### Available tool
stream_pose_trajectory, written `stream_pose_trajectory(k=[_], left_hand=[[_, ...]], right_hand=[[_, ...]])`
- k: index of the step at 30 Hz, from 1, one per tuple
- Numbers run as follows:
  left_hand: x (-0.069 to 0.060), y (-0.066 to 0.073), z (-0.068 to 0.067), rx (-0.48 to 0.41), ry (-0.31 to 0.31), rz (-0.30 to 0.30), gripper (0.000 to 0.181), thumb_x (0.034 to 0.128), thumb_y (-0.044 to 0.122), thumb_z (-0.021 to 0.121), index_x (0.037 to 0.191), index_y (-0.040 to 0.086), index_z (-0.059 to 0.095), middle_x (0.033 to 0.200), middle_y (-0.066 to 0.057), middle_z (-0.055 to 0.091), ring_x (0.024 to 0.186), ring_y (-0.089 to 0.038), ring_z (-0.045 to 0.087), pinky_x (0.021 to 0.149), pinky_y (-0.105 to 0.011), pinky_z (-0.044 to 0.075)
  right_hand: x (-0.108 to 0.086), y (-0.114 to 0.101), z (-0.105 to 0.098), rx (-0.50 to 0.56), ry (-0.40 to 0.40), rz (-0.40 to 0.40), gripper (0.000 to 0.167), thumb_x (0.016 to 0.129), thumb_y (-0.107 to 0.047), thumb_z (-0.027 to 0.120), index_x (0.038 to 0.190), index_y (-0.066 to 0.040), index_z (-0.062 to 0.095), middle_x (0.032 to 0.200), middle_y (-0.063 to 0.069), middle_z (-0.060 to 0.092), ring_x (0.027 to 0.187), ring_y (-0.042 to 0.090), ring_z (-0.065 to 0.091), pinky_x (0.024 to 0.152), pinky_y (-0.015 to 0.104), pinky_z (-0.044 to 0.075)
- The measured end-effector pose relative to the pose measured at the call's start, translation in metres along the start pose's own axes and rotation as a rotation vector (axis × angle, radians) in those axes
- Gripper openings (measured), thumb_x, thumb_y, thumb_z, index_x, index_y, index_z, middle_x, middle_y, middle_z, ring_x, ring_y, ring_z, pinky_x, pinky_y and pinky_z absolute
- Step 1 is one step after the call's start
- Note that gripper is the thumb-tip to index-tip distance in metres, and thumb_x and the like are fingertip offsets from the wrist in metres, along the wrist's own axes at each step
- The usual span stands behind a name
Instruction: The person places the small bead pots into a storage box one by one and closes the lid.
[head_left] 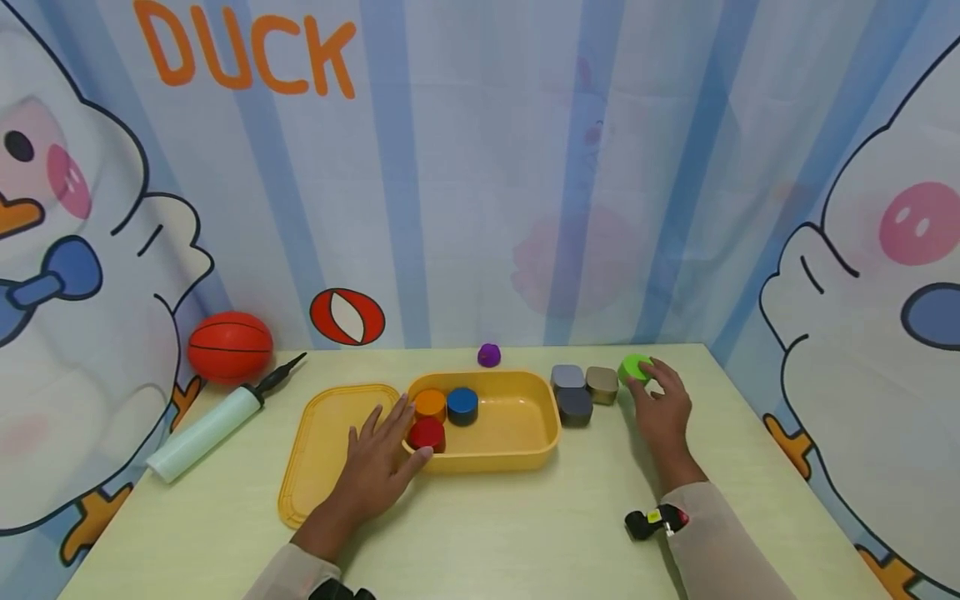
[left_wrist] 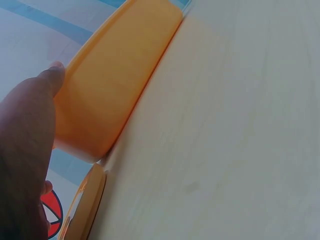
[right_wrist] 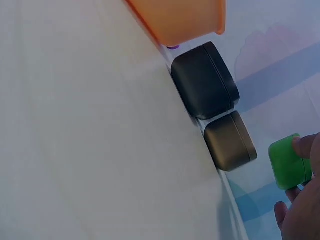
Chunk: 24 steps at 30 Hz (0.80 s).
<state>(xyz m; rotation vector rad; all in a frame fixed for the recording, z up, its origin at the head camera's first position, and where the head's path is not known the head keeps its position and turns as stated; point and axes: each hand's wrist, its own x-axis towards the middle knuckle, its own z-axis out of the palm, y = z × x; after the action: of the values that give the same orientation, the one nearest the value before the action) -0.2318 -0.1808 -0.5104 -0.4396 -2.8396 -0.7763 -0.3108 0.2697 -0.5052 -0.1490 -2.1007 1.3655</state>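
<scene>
My right hand [head_left: 662,404] pinches a small green rounded container [head_left: 634,367] between thumb and fingers. In the right wrist view the green container [right_wrist: 287,162] is held off the table. Just left of it stand a tan container [head_left: 602,385], a light grey one [head_left: 567,377] and a dark grey one [head_left: 575,408]. My left hand [head_left: 380,467] rests at the left end of a yellow box [head_left: 517,460], fingers extended, thumb touching its near rim. Inside that box are an orange piece [head_left: 430,404], a blue one [head_left: 462,405] and a red one [head_left: 427,435], grouped at the left.
A yellow lid [head_left: 318,450] lies left of the box, partly under my left hand. Farther left are a pale green hand pump [head_left: 206,432] and a red ball [head_left: 230,347]. A small purple object [head_left: 489,355] sits behind the box. A printed curtain [head_left: 465,167] hangs at the table's back edge.
</scene>
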Motion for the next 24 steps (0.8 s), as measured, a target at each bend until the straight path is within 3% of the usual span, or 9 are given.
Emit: stream_pose_trajectory(k=[5,9,16,21,24], left_hand=[[-0.001,0.001,-0.001,0.008,0.007,0.006,0.081,0.1084,0.061,0.056,0.174,0.019,0.033,0.185,-0.002,0.022,0.168,-0.052,0.02,0.123,-0.09,0.007],[-0.002,0.002,-0.005,0.005,0.021,0.004,0.08,0.1081,0.06,0.058,0.173,0.018,0.034,0.184,-0.004,0.024,0.167,-0.052,0.021,0.123,-0.09,0.008],[-0.001,0.001,-0.004,0.004,0.008,-0.001,0.081,0.1082,0.061,0.057,0.173,0.019,0.033,0.185,-0.002,0.022,0.168,-0.051,0.018,0.124,-0.09,0.007],[-0.001,0.0,0.0,0.005,0.008,0.003,0.08,0.1082,0.06,0.057,0.173,0.02,0.033,0.185,-0.001,0.021,0.168,-0.051,0.019,0.124,-0.09,0.007],[-0.001,0.0,0.001,0.009,0.012,0.011,0.08,0.1082,0.06,0.057,0.173,0.02,0.034,0.185,-0.001,0.022,0.168,-0.052,0.02,0.123,-0.09,0.009]], right_hand=[[-0.004,-0.015,0.006,0.019,-0.014,-0.029,0.039,0.103,-0.009,0.076,0.14,0.003,0.071,0.159,0.021,0.059,0.149,0.039,0.056,0.094,0.022,0.051],[-0.009,-0.03,0.013,0.075,-0.053,-0.062,0.039,0.105,-0.009,0.074,0.142,0.003,0.07,0.162,0.02,0.057,0.15,0.039,0.054,0.101,0.033,0.052],[-0.019,-0.048,0.022,0.161,-0.095,-0.125,0.037,0.103,-0.007,0.076,0.139,0.003,0.072,0.161,0.019,0.058,0.147,0.032,0.057,0.101,0.024,0.053],[-0.027,-0.057,0.028,0.228,-0.135,-0.165,0.035,0.101,-0.004,0.077,0.134,0.004,0.075,0.158,0.021,0.06,0.129,0.006,0.062,0.095,0.008,0.053],[-0.033,-0.064,0.032,0.273,-0.172,-0.178,0.033,0.1,-0.002,0.078,0.132,0.005,0.076,0.157,0.021,0.061,0.118,-0.005,0.063,0.089,0.005,0.055]])
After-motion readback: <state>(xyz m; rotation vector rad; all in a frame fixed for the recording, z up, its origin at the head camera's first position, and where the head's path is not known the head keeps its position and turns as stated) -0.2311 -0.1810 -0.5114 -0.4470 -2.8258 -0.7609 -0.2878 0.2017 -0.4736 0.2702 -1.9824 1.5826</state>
